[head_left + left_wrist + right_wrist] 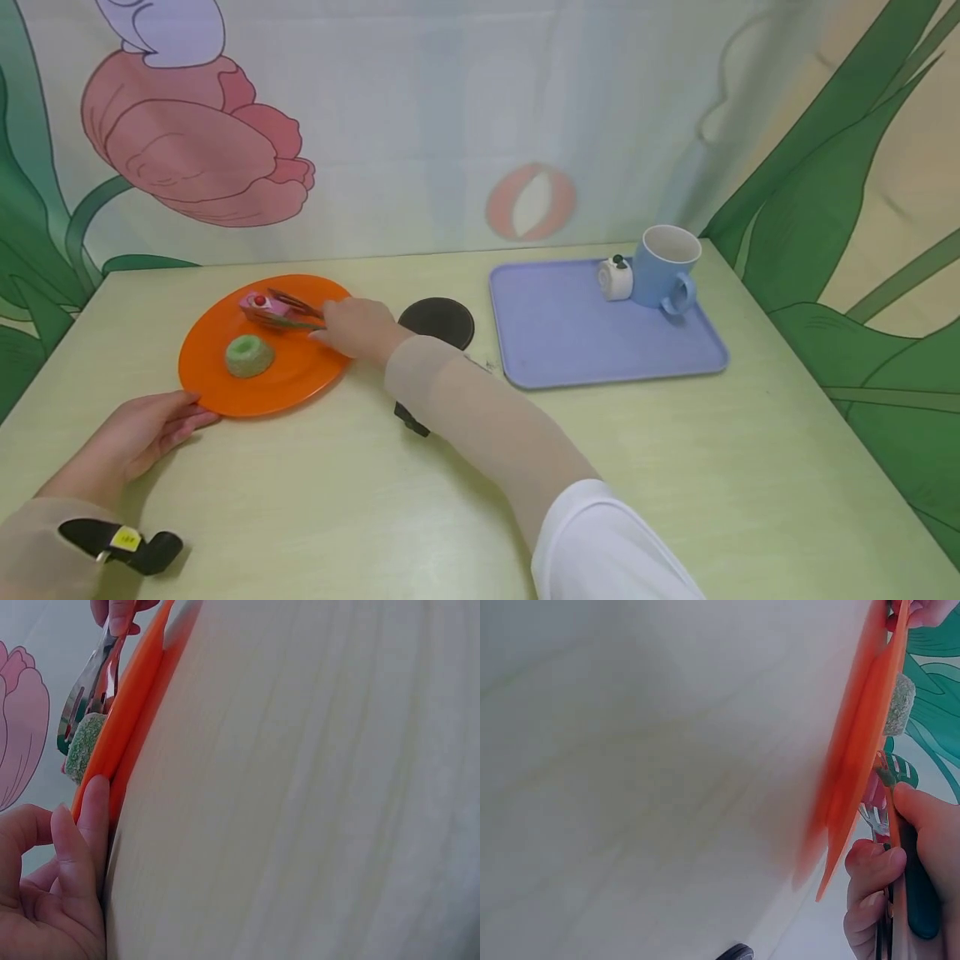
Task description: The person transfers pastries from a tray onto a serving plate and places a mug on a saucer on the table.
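Note:
On an orange plate (300,392) sit a pink cake piece (258,304) with a red topping and a green ring-shaped cake (250,357). My right hand (362,327) grips metal serving tongs (892,817) near the plate's right side. The slotted tong ends lie on either side of the pink cake, overlapping it in the head view. At the plate's near left edge, my left hand (161,425) holds the rim between thumb and fingers. In the left wrist view, the green cake (84,746) hides most of the pink one.
A lavender tray (570,333) lies to the right, bearing a light blue mug (660,267) and a small white roll cake (617,279). Between plate and tray is a black round flat thing (437,321), partly behind my right forearm. A printed curtain (405,125) hangs behind the table.

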### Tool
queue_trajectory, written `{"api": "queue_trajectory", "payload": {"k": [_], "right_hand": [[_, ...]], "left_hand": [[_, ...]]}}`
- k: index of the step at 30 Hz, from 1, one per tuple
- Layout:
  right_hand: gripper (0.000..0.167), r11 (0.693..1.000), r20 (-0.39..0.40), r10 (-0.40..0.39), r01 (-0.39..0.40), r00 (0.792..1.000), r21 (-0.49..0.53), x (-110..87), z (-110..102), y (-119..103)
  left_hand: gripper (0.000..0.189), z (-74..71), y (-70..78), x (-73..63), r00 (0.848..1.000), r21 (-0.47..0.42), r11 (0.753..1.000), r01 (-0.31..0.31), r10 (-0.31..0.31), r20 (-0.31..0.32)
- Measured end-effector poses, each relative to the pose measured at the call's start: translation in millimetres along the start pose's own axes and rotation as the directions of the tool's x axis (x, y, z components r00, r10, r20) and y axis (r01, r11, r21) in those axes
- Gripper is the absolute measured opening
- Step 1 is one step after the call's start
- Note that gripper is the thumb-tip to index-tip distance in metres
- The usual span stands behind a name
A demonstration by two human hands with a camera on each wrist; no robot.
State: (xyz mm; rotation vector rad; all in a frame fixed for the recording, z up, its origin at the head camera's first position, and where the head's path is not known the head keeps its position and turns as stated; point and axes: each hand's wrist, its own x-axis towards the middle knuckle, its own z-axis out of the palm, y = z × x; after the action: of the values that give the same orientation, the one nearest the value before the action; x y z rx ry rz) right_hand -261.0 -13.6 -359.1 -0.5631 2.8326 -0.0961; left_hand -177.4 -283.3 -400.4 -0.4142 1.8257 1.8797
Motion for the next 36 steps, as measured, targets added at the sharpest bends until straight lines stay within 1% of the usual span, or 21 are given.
{"api": "queue_trajectory", "payload": {"k": [1,2,6,7,8,9,14,15,18,20,22,23,25,28,32,35,36], "right_hand": [[0.043,1.0,0.005,0.006,-0.006,1.0,0.002,0.2,-0.2,-0.7],[0.043,1.0,0.009,0.011,-0.011,1.0,0.004,0.5,-0.5,-1.3],[0.046,1.0,0.023,0.022,-0.022,1.0,0.002,1.3,-1.8,-3.2],[0.047,1.0,0.024,0.024,-0.024,0.999,0.002,1.6,-1.8,-3.4],[0.047,1.0,0.023,0.026,-0.026,0.999,0.001,1.6,-1.9,-3.3],[0.047,1.0,0.023,0.027,-0.027,0.999,0.001,1.7,-1.7,-2.9],[0.047,1.0,0.024,0.026,-0.026,0.999,0.01,0.4,-0.9,0.7],[0.047,0.999,0.028,0.027,-0.028,0.999,0.018,0.2,-0.8,1.5],[0.044,0.998,0.044,0.037,-0.039,0.998,0.04,-1.0,-1.2,3.1],[0.044,0.998,0.05,0.042,-0.044,0.998,0.048,-1.3,-1.3,4.1],[0.044,0.998,0.048,0.039,-0.041,0.998,0.044,-2.0,-1.2,5.1],[0.044,0.998,0.046,0.035,-0.037,0.998,0.042,-2.5,-1.2,5.6],[0.045,0.999,0.044,0.027,-0.028,0.999,0.038,-3.6,-1.4,6.3],[0.044,0.999,0.04,0.018,-0.019,0.999,0.037,-6.0,-2.2,7.3],[0.045,1.0,0.037,0.014,-0.015,0.999,0.028,-10.1,-3.8,9.6],[0.045,0.999,0.036,0.014,-0.015,0.999,0.029,-12.6,-4.2,12.6],[0.045,0.999,0.035,0.016,-0.017,0.999,0.031,-13.3,-4.2,13.8]], "left_hand": [[0.03,-0.2,0.2,0.0,1.0,0.002,1.0,-0.002,0.002,0.001],[0.029,-0.4,0.4,0.2,1.0,-0.001,1.0,0.0,0.0,-0.001],[0.057,-0.5,0.6,0.5,1.0,0.012,1.0,-0.01,0.01,0.005],[0.059,-0.5,0.7,0.4,1.0,0.014,1.0,-0.008,0.008,0.006],[0.056,-0.9,0.9,0.3,1.0,0.012,1.0,-0.006,0.006,0.004],[0.058,-0.8,0.9,-0.1,1.0,0.018,1.0,-0.01,0.009,0.006],[0.041,-1.8,1.0,-1.1,1.0,0.021,1.0,-0.007,0.007,0.006],[0.042,-1.4,1.0,-1.3,1.0,0.025,1.0,-0.008,0.008,0.006],[0.038,-0.5,1.0,-1.7,1.0,0.026,1.0,-0.012,0.012,0.013],[0.025,-0.2,1.1,-2.2,1.0,0.014,1.0,-0.01,0.01,0.012],[0.021,0.0,1.3,-2.7,1.0,0.005,1.0,-0.014,0.014,0.015],[0.023,0.1,1.3,-2.8,1.0,0.007,1.0,-0.017,0.017,0.014],[0.021,-0.4,1.6,-3.1,1.0,-0.002,1.0,-0.012,0.012,0.007],[0.027,-0.9,1.8,-3.3,1.0,0.007,1.0,-0.017,0.017,0.004],[0.023,-1.3,1.3,-2.7,1.0,0.017,1.0,-0.015,0.015,0.007],[0.026,-0.1,0.6,-1.4,1.0,0.023,1.0,-0.014,0.014,0.009],[0.03,0.7,0.5,-0.8,1.0,0.029,0.999,-0.018,0.018,0.011]]}}
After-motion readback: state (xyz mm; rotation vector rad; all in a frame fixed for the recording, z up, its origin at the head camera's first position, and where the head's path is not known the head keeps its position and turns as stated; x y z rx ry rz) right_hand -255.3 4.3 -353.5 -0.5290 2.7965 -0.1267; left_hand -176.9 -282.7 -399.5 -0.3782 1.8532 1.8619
